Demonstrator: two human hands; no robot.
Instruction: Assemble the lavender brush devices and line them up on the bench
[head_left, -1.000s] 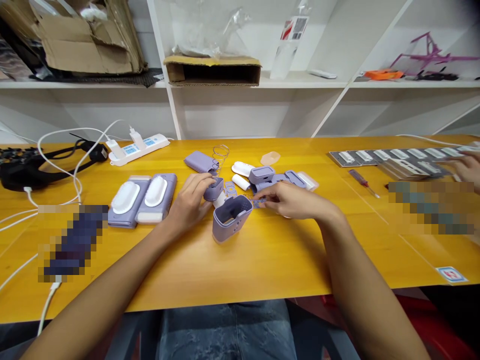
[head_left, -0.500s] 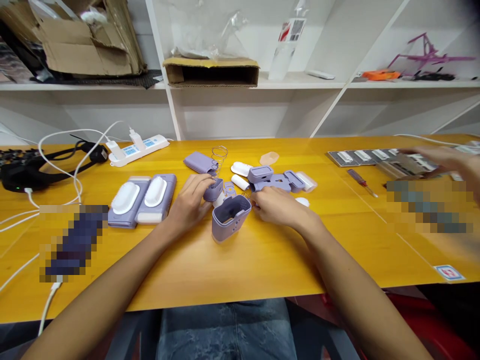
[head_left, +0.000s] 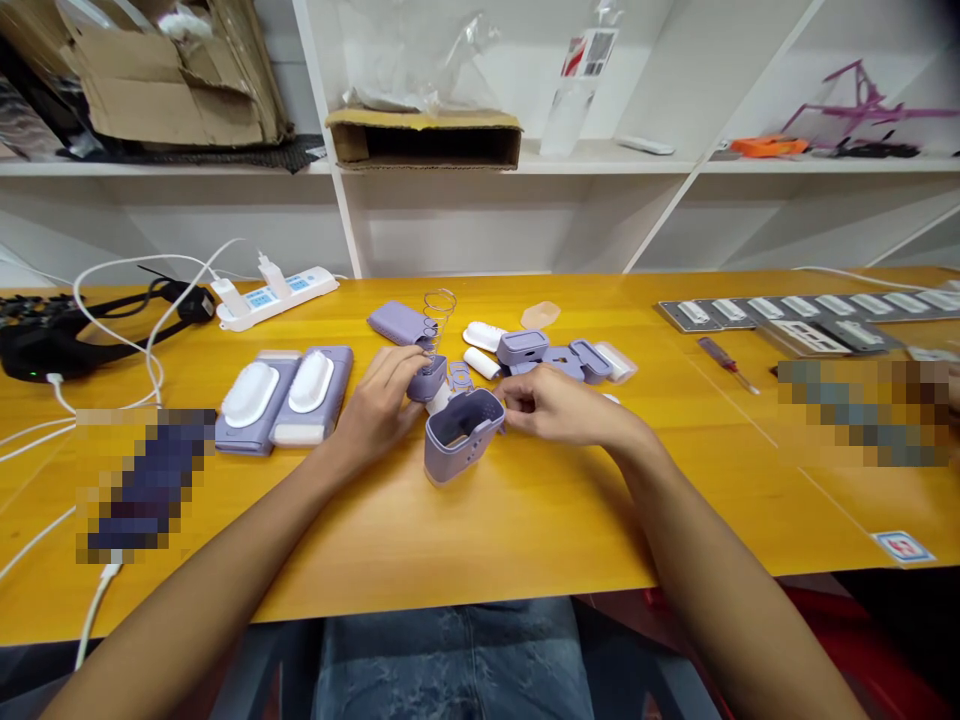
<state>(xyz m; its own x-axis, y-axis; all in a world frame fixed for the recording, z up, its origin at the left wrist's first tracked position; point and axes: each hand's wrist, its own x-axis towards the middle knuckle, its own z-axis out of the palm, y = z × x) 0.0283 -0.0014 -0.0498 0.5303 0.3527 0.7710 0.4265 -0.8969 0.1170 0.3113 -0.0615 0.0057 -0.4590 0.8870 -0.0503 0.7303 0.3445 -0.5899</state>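
My left hand (head_left: 382, 398) is closed around a small purple plastic part (head_left: 428, 380). A thin coil spring (head_left: 441, 318) stands up from that part. In front of it an open-topped purple housing (head_left: 461, 440) stands upright on the table. My right hand (head_left: 559, 402) is just right of the housing, its thumb and fingers pinched together at the housing's rim. Whatever those fingertips hold is too small to name. Behind them lie a white cylinder (head_left: 481, 363), a purple oval-topped part (head_left: 523, 347) and a white bristled oval piece (head_left: 484, 336).
Two purple units with white oval pads (head_left: 311, 383) lie at left, near a power strip (head_left: 279, 298) and cables. A purple block (head_left: 403, 323) sits behind my left hand. At right are a screwdriver (head_left: 727, 363) and a long grey strip (head_left: 799, 308). Another person's hand is at the right edge.
My right hand has come slightly towards me, its fingertips now against the housing's rim. My left hand has stayed put. The other person's hand has drawn back to the right from the grey strip.
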